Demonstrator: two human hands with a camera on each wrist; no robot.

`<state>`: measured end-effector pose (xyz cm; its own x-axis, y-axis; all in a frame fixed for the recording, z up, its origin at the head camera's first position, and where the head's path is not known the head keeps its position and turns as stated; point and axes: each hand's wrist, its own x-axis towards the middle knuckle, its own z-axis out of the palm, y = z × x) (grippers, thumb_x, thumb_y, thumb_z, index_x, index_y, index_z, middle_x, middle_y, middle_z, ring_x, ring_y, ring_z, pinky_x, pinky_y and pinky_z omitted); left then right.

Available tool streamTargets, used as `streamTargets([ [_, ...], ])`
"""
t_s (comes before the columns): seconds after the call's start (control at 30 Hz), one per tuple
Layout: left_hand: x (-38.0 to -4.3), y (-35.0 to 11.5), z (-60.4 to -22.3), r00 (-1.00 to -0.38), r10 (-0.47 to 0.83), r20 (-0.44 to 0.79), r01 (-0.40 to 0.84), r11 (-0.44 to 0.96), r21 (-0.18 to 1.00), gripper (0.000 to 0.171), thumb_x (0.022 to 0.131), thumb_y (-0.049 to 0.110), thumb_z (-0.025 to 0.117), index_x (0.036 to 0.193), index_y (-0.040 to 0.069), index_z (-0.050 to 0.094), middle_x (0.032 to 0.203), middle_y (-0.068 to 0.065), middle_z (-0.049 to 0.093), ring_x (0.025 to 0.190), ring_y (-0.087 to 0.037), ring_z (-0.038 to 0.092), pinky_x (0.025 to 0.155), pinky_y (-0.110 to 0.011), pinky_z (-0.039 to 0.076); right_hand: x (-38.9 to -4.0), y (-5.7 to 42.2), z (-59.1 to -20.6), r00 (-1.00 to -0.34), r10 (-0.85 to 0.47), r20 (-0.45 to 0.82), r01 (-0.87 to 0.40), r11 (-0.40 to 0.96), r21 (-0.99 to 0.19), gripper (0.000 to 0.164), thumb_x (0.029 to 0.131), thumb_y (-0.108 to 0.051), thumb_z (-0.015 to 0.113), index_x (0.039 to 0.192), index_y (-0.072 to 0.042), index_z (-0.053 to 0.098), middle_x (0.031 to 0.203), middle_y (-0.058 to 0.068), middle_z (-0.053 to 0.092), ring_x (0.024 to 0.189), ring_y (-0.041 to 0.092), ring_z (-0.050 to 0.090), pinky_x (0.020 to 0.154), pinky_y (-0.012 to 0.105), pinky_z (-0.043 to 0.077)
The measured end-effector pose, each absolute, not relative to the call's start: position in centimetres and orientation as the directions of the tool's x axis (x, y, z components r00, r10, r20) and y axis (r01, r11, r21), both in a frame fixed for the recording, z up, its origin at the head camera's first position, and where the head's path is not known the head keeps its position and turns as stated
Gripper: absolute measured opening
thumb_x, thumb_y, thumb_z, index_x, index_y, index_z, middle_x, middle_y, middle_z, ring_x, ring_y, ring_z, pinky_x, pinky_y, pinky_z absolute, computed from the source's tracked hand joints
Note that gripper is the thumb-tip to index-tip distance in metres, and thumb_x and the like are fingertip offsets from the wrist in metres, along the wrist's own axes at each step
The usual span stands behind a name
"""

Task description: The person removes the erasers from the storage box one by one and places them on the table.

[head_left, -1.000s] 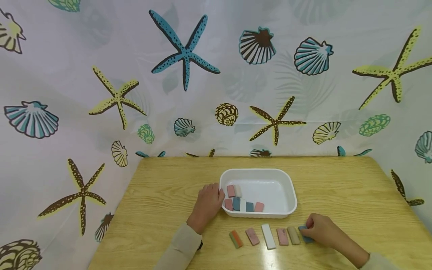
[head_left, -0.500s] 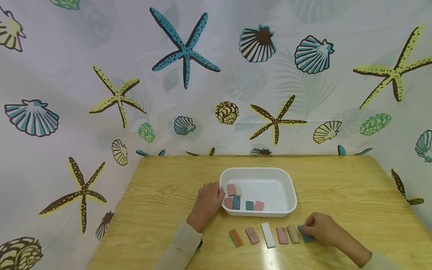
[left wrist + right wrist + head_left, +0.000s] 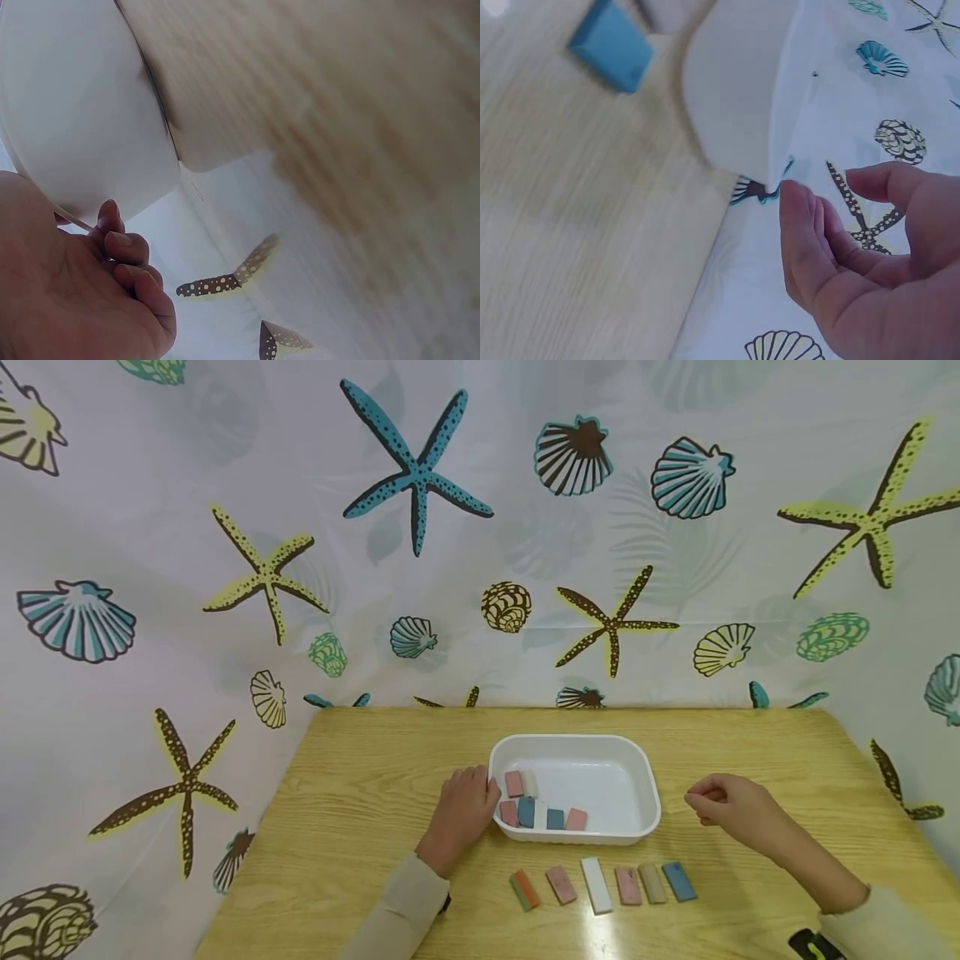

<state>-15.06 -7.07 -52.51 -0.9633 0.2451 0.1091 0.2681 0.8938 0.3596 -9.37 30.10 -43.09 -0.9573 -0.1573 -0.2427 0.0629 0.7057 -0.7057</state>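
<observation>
My left hand [image 3: 462,810] grips the left rim of a white plastic tub [image 3: 647,793]; in the left wrist view its fingers curl at the tub's edge. Several small pink, blue and white blocks, eraser-like, lie inside at the tub's left and front. On the table before it stands a row: an orange-and-green block [image 3: 524,890], a pink block [image 3: 561,885], a long white block [image 3: 596,885], another pink block [image 3: 628,886], a beige block [image 3: 652,883] and a blue block [image 3: 679,881]. Right of the tub, my right hand [image 3: 738,810] hovers with nothing between its thumb and loosely bent fingers.
The wood-grain table [image 3: 375,760] reaches back to a white curtain [image 3: 465,668] printed with shells and starfish, which also hangs along both sides. A bright reflection lies near the table's front, below the white block.
My right hand has let go of the blue block and risen up and away, to beside the tub. The blue block stays at the row's right end. My left hand keeps its place.
</observation>
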Motion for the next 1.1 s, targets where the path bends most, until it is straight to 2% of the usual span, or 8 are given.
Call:
streamTargets([
  [0.13,-15.0,-7.1,-52.3,-0.964,0.246,0.104,0.267,0.892,0.365,0.024,0.098,0.029,0.036,0.081,0.013,0.046,0.070,0.003,0.041,0.067,-0.017,0.039,0.063,-0.033,0.032,-10.0,28.9,-42.4,-0.935,-0.207,-0.289,0.116,0.592,-0.798,0.042,0.095,-0.027,0.053,0.111,0.012,0.054,0.090,0.009,0.062,0.084,0.026,0.063,0.069,0.029,0.052],
  [0.3,-15.0,-7.1,-52.3,-0.965,0.245,0.096,0.263,0.891,0.371,0.024,0.098,0.029,0.036,0.082,0.014,0.046,0.071,0.003,0.041,0.068,-0.017,0.039,0.064,-0.033,0.033,-10.8,26.6,-42.2,-0.924,-0.256,-0.285,0.104,0.547,-0.831,0.040,0.094,-0.024,0.054,0.110,0.013,0.055,0.090,0.011,0.062,0.083,0.025,0.063,0.070,0.030,0.052],
  [0.47,-15.2,-7.1,-52.5,-0.966,0.244,0.081,0.257,0.891,0.374,0.025,0.098,0.030,0.034,0.083,0.014,0.045,0.072,0.003,0.041,0.070,-0.017,0.039,0.065,-0.033,0.032,-11.7,24.3,-42.8,-0.913,-0.289,-0.289,0.081,0.566,-0.820,0.031,0.092,-0.018,0.056,0.103,0.011,0.058,0.085,0.010,0.061,0.078,0.022,0.063,0.070,0.034,0.052],
  [0.8,-15.7,-7.1,-52.7,-0.965,0.250,0.082,0.262,0.892,0.368,0.027,0.098,0.032,0.033,0.082,0.015,0.045,0.071,0.003,0.041,0.068,-0.017,0.039,0.063,-0.032,0.032,-14.1,21.3,-45.6,-0.851,-0.274,-0.448,0.195,0.627,-0.754,0.022,0.090,-0.013,0.057,0.087,0.008,0.063,0.073,0.009,0.061,0.067,0.017,0.061,0.063,0.030,0.052],
  [1.1,-16.2,-7.2,-52.5,-0.964,0.250,0.089,0.265,0.888,0.375,0.025,0.098,0.031,0.035,0.080,0.015,0.044,0.070,0.003,0.040,0.067,-0.017,0.038,0.062,-0.032,0.031,-15.5,20.2,-46.7,-0.805,-0.222,-0.550,0.339,0.588,-0.734,0.023,0.088,-0.013,0.057,0.083,0.009,0.063,0.071,0.011,0.061,0.061,0.015,0.061,0.061,0.029,0.052],
])
